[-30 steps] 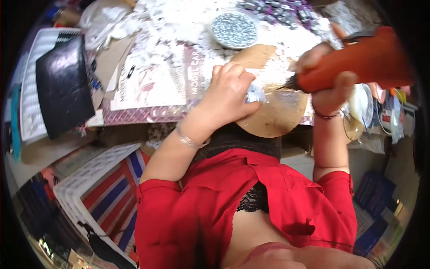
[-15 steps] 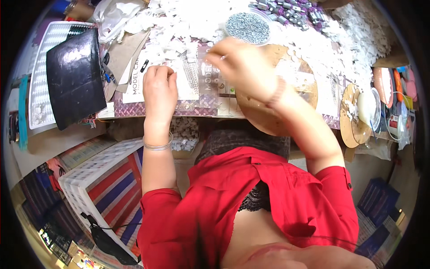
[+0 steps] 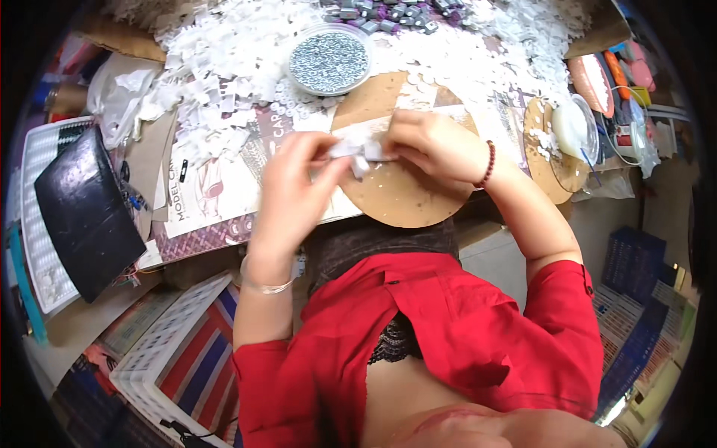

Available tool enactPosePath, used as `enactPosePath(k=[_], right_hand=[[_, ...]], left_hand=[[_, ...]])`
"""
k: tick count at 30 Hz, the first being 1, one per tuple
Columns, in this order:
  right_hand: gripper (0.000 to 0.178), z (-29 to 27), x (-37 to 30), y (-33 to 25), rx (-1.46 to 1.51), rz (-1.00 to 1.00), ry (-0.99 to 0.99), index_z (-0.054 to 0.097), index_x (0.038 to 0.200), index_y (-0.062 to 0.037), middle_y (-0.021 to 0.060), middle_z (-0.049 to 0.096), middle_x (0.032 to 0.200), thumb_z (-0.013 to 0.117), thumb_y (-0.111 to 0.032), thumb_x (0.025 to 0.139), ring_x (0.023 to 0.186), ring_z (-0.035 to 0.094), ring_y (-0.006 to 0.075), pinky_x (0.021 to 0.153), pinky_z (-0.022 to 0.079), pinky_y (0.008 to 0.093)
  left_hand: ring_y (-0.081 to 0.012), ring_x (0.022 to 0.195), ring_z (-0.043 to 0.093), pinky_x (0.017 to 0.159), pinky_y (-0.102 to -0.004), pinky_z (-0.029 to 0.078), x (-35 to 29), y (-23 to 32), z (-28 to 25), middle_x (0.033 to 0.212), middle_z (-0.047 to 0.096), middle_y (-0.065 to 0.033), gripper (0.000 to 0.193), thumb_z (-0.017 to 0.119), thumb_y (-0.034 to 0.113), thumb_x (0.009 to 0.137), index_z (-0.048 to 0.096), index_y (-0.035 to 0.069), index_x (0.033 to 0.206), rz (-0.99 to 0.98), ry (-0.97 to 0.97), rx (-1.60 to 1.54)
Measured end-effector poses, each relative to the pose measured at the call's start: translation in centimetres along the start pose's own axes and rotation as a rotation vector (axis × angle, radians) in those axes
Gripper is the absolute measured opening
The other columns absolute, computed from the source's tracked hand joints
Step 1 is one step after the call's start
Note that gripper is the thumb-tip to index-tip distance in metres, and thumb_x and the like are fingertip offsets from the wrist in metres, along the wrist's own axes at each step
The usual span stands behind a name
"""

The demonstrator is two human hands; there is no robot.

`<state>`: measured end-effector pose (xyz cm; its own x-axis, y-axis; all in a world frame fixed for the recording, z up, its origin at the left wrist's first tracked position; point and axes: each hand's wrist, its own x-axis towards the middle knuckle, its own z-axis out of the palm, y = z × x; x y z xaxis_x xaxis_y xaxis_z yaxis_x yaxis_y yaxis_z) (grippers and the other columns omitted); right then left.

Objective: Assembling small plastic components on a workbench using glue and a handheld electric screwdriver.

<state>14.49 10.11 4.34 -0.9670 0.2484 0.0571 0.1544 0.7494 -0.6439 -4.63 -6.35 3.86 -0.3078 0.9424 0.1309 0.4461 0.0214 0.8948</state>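
Note:
Small white plastic pieces (image 3: pixel 357 151) sit between my two hands, blurred, above a round brown board (image 3: pixel 407 201). My left hand (image 3: pixel 299 168) has thumb and fingertips closed at the left side of these pieces. From the other side my right hand (image 3: pixel 441 145) pinches at them with curled fingers. Their exact shape and number are hard to make out. Just beyond my hands stands a round clear tub (image 3: pixel 330 61) full of tiny silver metal parts. Scattered white bits lie around the board's far edge.
Heaps of white plastic pieces (image 3: pixel 216 82) cover the far table, with grey and purple blocks (image 3: pixel 396 13) behind. At left a black curved box (image 3: pixel 89 213) rests on a white basket (image 3: pixel 41 216). A second brown disc (image 3: pixel 549 153) with a white lump (image 3: pixel 571 128) lies right.
My hands have come together over the round board, with white pieces now between them. The right hand has pulled back from the area beside the tub. The whole view has shifted and turned.

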Motion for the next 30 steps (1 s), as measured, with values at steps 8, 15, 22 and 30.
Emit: enactPosePath(k=[8,15,22,30], right_hand=[[0.019,-1.1,-4.2,1.5,0.200,0.248,0.230,0.069,0.095,-0.0042,0.0135,0.067,0.089,0.059,-0.002,0.079,0.082,0.067,0.0303,0.074,0.055,0.0379],[0.013,2.1,-3.9,0.7,-0.003,0.053,0.234,0.068,0.098,-0.0078,0.0123,0.063,0.094,0.069,-0.011,0.086,0.092,0.065,0.0326,0.078,0.054,0.0402],[0.012,0.0,-3.5,3.7,-0.088,0.275,0.445,0.068,0.098,-0.0031,0.0171,0.063,0.088,0.066,-0.012,0.090,0.089,0.064,0.0366,0.078,0.054,0.0426],[0.012,1.6,-1.0,6.0,-0.404,0.329,0.568,0.065,0.096,-0.0036,0.0159,0.064,0.095,0.066,-0.014,0.091,0.082,0.066,0.0372,0.075,0.056,0.0433]], left_hand=[[-0.0352,0.100,0.059,0.087,-0.0426,0.050,1.6,0.6,5.2,0.106,0.060,-0.0165,0.038,0.078,0.012,0.080,0.065,0.003,0.115,0.264,0.088,0.275],[-0.0336,0.099,0.059,0.085,-0.0412,0.050,-2.4,-0.4,4.5,0.110,0.060,-0.0151,0.042,0.083,0.013,0.075,0.067,0.004,0.113,0.393,-0.250,0.310],[-0.0311,0.108,0.053,0.093,-0.0457,0.041,-0.3,-0.4,3.7,0.116,0.059,-0.0117,0.039,0.079,0.016,0.081,0.066,0.005,0.116,0.454,0.068,0.576],[-0.0356,0.095,0.057,0.084,-0.0435,0.047,5.1,0.6,9.5,0.103,0.060,-0.0165,0.027,0.077,0.012,0.081,0.067,0.000,0.103,0.308,0.174,0.474]])
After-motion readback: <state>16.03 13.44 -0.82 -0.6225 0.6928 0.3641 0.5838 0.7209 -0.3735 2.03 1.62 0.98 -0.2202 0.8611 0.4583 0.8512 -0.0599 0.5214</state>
